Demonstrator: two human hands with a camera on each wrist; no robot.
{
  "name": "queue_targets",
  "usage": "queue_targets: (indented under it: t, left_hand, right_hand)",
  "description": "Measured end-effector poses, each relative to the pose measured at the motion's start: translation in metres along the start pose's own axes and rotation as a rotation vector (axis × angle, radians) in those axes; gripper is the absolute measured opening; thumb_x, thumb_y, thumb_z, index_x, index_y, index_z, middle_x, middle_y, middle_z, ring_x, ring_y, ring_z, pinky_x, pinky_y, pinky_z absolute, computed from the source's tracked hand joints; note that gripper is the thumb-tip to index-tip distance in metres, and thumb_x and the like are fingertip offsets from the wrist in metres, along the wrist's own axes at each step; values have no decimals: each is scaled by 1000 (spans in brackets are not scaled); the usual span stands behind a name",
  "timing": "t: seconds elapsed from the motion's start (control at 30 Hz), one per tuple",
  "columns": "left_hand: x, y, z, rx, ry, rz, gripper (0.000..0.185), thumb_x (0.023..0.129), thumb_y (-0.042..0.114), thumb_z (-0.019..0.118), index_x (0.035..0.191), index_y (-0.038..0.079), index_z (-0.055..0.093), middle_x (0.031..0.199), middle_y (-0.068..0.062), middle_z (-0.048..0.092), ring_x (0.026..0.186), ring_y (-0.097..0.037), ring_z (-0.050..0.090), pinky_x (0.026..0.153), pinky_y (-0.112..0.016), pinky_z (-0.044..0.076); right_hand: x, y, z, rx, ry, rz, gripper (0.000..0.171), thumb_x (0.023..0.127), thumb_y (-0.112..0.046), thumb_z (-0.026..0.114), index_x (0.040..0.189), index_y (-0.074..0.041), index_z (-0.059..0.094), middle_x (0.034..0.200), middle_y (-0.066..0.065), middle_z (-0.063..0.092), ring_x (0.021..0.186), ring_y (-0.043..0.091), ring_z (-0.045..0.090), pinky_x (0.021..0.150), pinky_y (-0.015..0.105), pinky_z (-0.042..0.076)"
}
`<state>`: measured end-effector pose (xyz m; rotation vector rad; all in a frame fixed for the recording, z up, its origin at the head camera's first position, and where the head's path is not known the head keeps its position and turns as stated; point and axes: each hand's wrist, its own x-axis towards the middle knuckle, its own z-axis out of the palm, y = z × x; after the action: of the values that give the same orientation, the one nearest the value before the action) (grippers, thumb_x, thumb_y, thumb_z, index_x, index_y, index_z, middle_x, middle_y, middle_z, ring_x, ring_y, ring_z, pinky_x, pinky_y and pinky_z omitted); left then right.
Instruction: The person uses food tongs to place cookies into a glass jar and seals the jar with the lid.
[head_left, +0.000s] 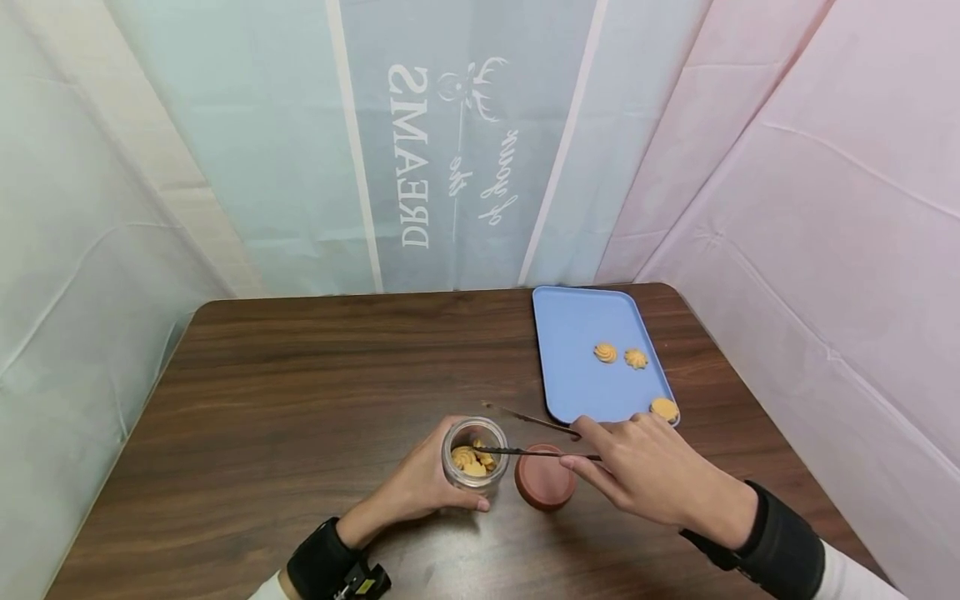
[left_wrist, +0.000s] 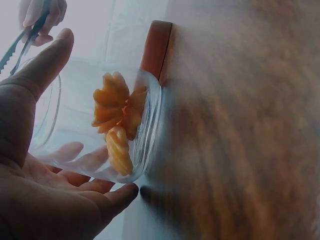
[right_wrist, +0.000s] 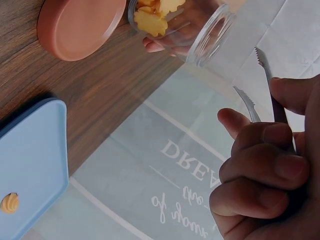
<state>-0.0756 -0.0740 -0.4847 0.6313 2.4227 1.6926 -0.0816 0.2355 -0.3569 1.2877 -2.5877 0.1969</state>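
Note:
A small clear glass jar (head_left: 475, 454) with several swirled yellow cookies (left_wrist: 117, 117) stands on the dark wooden table (head_left: 300, 392). My left hand (head_left: 420, 487) wraps round the jar (left_wrist: 100, 125) from the left. My right hand (head_left: 645, 467) pinches a pair of thin metal tongs (head_left: 536, 435); their arms are spread and one tip reaches over the jar's mouth. In the right wrist view the tongs (right_wrist: 262, 82) point toward the jar (right_wrist: 195, 25) with nothing between the tips. A reddish-brown lid (head_left: 545, 477) lies flat right of the jar.
A light blue tray (head_left: 577, 350) sits at the table's back right with three cookies (head_left: 606, 352) on it, one near its front corner (head_left: 664, 408). Fabric curtains close in the table on the left, back and right.

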Motion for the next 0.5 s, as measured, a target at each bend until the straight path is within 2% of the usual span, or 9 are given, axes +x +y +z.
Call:
queue_targets:
  t: [0.2,0.33,0.5]
  left_hand:
    - [0,1,0,16,6,-3,96,66,32,104,144,15,51,138,-4,66,125,-23,63,109,-44,47]
    - [0,0,1,17,8,3,97,65,32,104,145,15,51,138,-5,66,124,-25,63,109,-45,48]
    - [1,-2,1,27,6,6,98,66,35,103,145,14,50,137,-8,66,123,-25,63,108,-45,48]
  right_hand:
    - [-2,5,0,-2,-2,40,29,105,-46,65,98,-18,60,58,-23,23,49,-9,23,45,15,17]
    - [-3,11,1,-21,20,44,33,108,-48,59,99,-17,60,58,-23,24,48,-8,23,45,16,17]
    - [-7,22,2,-57,69,38,37,109,-51,54,97,-16,60,57,-24,34,51,-6,31,50,21,27]
